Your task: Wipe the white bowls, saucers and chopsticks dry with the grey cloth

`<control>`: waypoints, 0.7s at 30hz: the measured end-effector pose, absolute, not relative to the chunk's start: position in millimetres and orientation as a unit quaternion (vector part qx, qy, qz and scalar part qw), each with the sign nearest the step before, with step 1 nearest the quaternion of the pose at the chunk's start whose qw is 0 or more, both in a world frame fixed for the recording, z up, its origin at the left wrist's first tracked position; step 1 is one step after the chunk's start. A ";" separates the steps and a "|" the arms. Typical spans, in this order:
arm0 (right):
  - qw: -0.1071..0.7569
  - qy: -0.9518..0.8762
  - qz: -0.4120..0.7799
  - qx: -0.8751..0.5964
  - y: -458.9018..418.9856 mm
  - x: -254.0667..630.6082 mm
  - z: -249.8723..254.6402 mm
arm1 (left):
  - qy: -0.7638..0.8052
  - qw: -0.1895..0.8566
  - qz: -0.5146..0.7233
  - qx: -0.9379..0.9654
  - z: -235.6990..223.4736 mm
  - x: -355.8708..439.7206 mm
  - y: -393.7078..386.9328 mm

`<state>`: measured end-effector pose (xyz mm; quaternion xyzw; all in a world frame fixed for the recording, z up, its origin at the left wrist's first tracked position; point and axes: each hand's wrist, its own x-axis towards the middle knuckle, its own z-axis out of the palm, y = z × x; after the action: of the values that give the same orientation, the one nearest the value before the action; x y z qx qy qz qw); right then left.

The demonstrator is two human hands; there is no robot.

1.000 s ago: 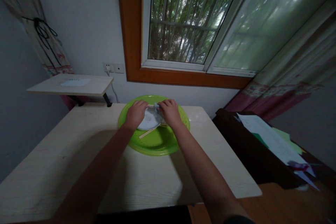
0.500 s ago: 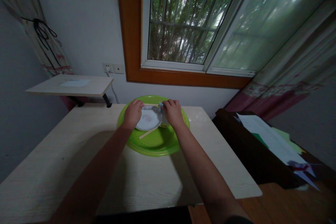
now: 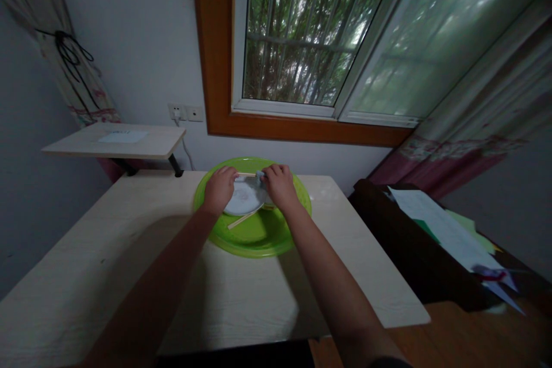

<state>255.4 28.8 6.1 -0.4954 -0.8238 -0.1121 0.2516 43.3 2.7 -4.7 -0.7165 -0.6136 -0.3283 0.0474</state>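
Note:
A white plate (image 3: 244,198) lies tilted in a round green plastic basin (image 3: 254,247) on the table. My left hand (image 3: 219,187) grips the plate's left rim with bent fingers. Pinched in my right hand (image 3: 279,184) is a small light-blue cloth (image 3: 259,178), against the plate's upper right rim. Pale chopsticks (image 3: 241,219) stick out below the plate, and another pale stick (image 3: 246,174) shows behind it. Under my right hand another dish is partly hidden, so its shape cannot be made out.
The pale wooden table (image 3: 241,299) reaches to the wall below the window. A small raised shelf (image 3: 116,141) with a paper label stands at the back left. On the right, papers (image 3: 435,230) lie on a dark piece of furniture (image 3: 401,247).
My right hand has shifted slightly left with the blue cloth, further over the plate's rim. The left hand and the plate have barely moved.

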 end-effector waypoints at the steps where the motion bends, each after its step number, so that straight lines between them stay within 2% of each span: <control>1: 0.257 -0.812 -0.114 -0.511 30.7 258.3 5.3 | -0.620 0.045 -0.336 -0.708 -4.9 41.2 3.3; 6: 0.275 -0.802 -0.107 -0.519 36.9 265.6 2.5 | -0.607 0.039 -0.352 -0.711 -5.7 36.1 6.1; 14: 0.255 -0.877 -0.074 -0.401 25.6 249.1 7.9 | -0.550 0.036 -0.303 -0.777 -6.8 47.8 4.7; 17: 0.264 -0.863 -0.069 -0.425 25.0 250.7 9.7 | -0.571 0.033 -0.325 -0.753 -7.3 44.4 4.4; 21: 0.332 -0.784 -0.076 -0.519 32.0 264.6 9.3 | -0.614 0.040 -0.383 -0.689 -9.2 32.9 8.3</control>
<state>264.6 32.0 9.3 -0.5186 -0.7844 -0.0757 0.3318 32.9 8.3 -9.2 -0.6888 -0.6141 -0.3832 0.0399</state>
